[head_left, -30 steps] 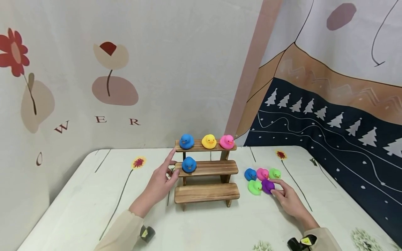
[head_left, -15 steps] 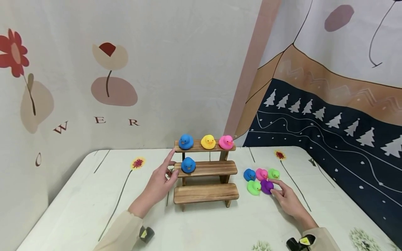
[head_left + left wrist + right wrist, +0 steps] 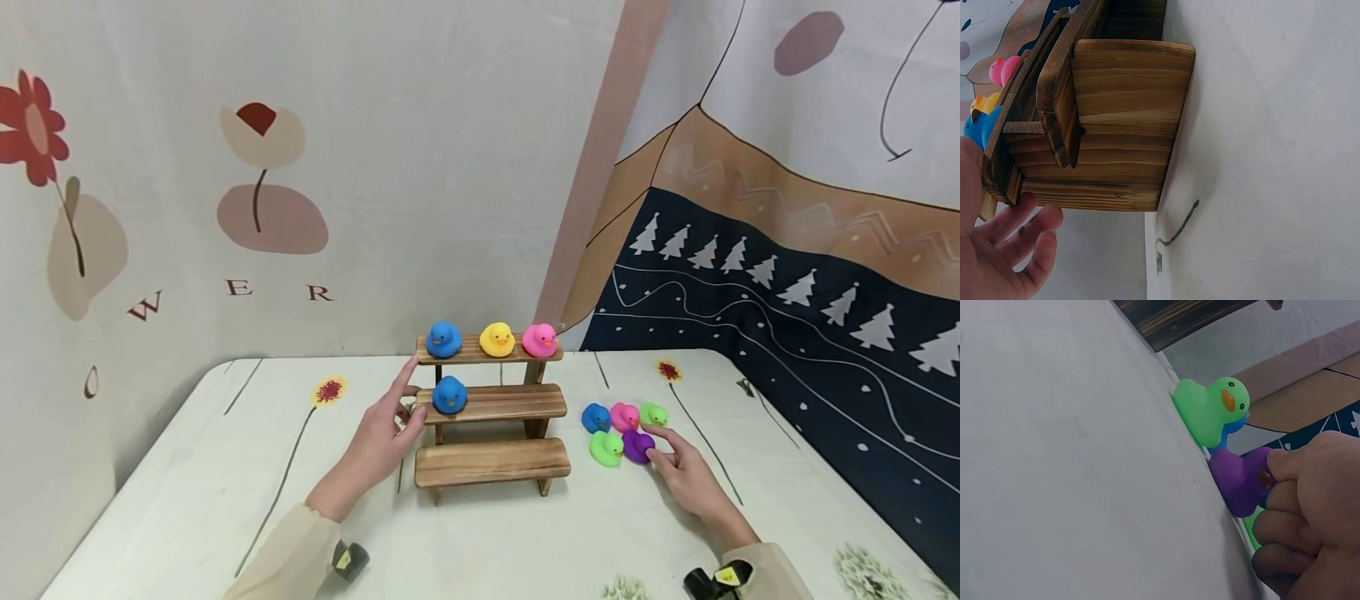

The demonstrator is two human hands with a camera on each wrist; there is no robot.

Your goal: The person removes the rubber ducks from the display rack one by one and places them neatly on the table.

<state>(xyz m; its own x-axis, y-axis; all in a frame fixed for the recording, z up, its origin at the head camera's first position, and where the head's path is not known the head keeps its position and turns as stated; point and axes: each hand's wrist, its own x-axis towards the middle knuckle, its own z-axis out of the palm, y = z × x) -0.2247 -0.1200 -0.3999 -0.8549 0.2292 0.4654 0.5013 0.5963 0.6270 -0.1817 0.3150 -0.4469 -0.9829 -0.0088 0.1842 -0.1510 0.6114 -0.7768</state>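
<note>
Head view shows a wooden stand (image 3: 491, 460) with three shelves, and just to its right, on the table (image 3: 517, 550), a small cluster of ducks; the purple duck (image 3: 636, 447) sits at the near right corner of that cluster, level with the gap between the stand's middle and bottom shelves. It looks like light, hollow vinyl or rubber, so it should give a little under pressure, weigh next to nothing and survive a drop; its smooth, rounded skin could slide or turn if held off-centre, so the head or the widest part of the body seems the best place for opposed fingertips.

Right hand (image 3: 692, 477) has a narrow pinch on it, thumb and forefinger apart only by about the duck's own breadth; the right wrist view puts the thumb tip against the head, close by the orange-brown beak, with the other fingers curled in below; how firmly they press cannot be told. A lime green duck (image 3: 605, 449) stands just beside it on the stand's side, and a second green duck (image 3: 655, 415) lies close behind, so the room for fingers is tight.

Left hand (image 3: 381, 442) is loosely spread at the stand's left edge, forefinger reaching to the end of the top shelf, thumb by the end of the middle one; it encloses nothing.
</note>
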